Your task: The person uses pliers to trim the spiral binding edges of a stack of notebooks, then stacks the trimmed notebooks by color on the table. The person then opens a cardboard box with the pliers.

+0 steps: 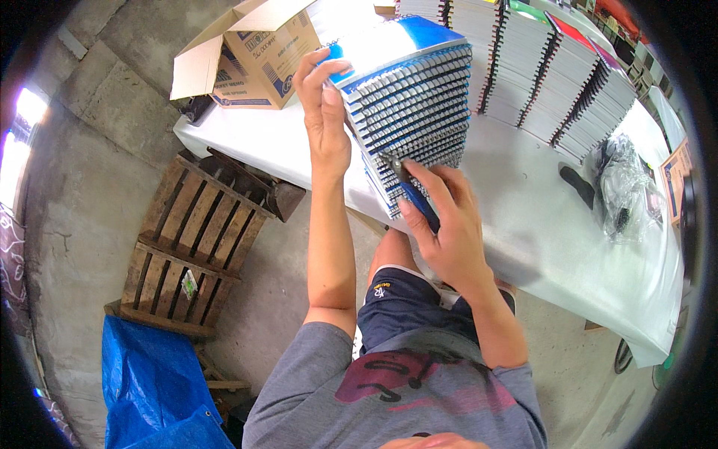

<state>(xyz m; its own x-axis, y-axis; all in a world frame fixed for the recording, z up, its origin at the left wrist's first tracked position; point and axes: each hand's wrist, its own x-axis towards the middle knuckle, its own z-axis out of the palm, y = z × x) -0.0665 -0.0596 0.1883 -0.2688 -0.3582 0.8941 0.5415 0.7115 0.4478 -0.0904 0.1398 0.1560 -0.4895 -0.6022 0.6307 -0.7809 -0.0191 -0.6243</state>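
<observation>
Notebooks [419, 105], spiral-bound, piled upper centre of frame, coils facing me, at near edge of table [538, 217]. Left hand [327, 131] at pile's upper-left corner, fingers bent over top cover; from my feed I can't tell if it pinches or merely steadies. Right hand [455, 228], just right of centre, wrapped around blue handles of pliers [422, 203]; their nose sits at the coils, near left end of lower rows. Can't make out whether it bites wire. I'd call the step working coil ends with pliers. Next move, I judge, calls for nose squarely on one wire end, firm squeeze, left hand bracing pile. Box [262, 63] upper left, more bound books [516, 67] upper right, plastic bag [624, 187] at right.
</observation>
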